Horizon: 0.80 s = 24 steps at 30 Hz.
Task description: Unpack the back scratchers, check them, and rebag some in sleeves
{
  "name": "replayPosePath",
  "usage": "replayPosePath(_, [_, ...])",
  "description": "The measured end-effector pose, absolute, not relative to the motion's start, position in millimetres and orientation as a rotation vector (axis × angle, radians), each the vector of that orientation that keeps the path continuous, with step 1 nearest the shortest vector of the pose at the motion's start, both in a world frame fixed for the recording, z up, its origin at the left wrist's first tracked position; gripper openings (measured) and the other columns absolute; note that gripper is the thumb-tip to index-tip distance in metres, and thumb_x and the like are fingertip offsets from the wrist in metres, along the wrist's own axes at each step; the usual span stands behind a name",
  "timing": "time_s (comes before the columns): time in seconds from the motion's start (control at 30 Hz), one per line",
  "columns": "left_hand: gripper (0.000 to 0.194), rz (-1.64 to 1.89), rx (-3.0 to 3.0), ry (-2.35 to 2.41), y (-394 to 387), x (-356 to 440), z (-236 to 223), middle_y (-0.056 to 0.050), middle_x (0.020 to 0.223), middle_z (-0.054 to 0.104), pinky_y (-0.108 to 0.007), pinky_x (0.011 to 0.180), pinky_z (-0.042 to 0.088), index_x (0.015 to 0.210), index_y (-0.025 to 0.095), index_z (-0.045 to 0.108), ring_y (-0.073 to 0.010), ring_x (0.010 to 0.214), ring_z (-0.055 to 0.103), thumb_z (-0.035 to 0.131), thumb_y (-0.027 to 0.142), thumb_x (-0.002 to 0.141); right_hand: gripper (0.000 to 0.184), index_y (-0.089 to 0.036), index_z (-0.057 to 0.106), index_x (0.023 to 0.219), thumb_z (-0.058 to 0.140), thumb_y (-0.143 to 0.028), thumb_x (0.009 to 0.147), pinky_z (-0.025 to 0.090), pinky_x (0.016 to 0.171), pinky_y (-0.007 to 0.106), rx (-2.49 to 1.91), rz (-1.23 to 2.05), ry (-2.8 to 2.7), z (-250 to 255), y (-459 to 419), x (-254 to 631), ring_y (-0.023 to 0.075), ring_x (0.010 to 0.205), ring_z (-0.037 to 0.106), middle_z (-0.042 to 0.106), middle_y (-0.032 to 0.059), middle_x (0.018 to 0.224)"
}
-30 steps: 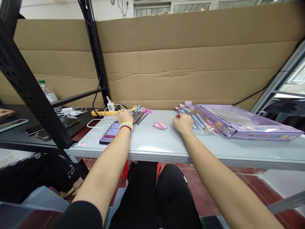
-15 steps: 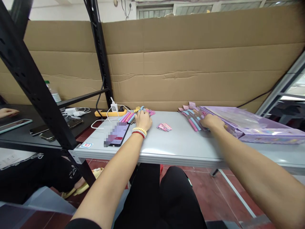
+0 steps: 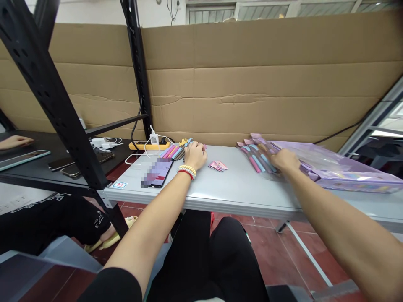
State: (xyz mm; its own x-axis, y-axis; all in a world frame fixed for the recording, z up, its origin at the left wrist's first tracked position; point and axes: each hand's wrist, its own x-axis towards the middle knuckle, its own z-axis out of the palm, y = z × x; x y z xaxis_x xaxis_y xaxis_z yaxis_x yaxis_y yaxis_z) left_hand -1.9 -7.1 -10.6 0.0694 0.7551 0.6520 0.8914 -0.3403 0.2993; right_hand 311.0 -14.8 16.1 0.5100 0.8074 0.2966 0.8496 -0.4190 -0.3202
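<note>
My left hand [image 3: 195,155], with beaded bracelets at its wrist, lies over the right end of a row of coloured pens [image 3: 171,151] with yellow and blue shaped tops. Its fingers are bent down among the tops, and whatever they pinch is hidden. My right hand [image 3: 286,160] is closed on a bagged pen in clear plastic with a pink header [image 3: 257,136]. Several similar bagged pens [image 3: 254,161], pink and blue, lie just left of it. A small pile of pink cards [image 3: 218,166] sits between my hands.
A purple box [image 3: 355,180] in plastic wrap lies on the right of the grey table [image 3: 239,193]. A phone [image 3: 160,172] and a yellow power strip [image 3: 147,146] with white cables are at the left. Black shelf posts [image 3: 63,105] and another person's hand [image 3: 15,142] are farther left.
My left hand has shifted slightly right over the pen tops. My right hand has moved slightly right, and a plastic bag with its header shows more clearly beside it. The view has shifted a little.
</note>
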Motion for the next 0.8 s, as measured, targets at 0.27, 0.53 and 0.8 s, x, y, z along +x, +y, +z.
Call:
replayPosePath(0.27, [0.012,-1.264,-2.141,-1.762,-10.9,-6.4,0.5,-0.007,0.099,0.062,-0.037,0.09,0.035,0.083,0.02,0.062,-0.0227,0.102,0.053,0.05,0.021,0.082,0.043,-0.001,0.058,0.111,0.052,-0.034,0.085,0.037,0.073,0.038,-2.124,-0.283,-1.351,26.7,-25.7,297.9,0.0338,0.099,0.055,0.056,0.0281,0.11])
replayPosePath(0.53, [0.033,-2.075,-2.81,-1.373,-96.8,22.0,29.3,-0.005,0.079,0.066,-0.029,0.071,0.044,0.081,0.018,0.063,-0.0177,0.077,0.059,0.049,0.048,0.084,0.012,-0.017,0.055,0.077,0.052,-0.028,0.08,0.04,0.069,0.031,-1.47,-0.175,-1.499,10.7,-132.1,200.8,0.0198,0.073,0.053,0.059,0.009,0.079])
replayPosePath(0.8, [0.028,-3.278,-2.206,-1.618,-178.5,32.3,-7.4,-0.003,0.071,0.065,-0.029,0.066,0.051,0.081,0.015,0.053,-0.0144,0.064,0.064,0.061,0.042,0.078,0.027,-0.021,0.059,0.097,0.066,-0.036,0.076,0.045,0.07,0.032,-1.079,0.547,-1.342,-53.6,-223.1,117.2,0.0197,0.08,0.056,0.061,0.0067,0.09])
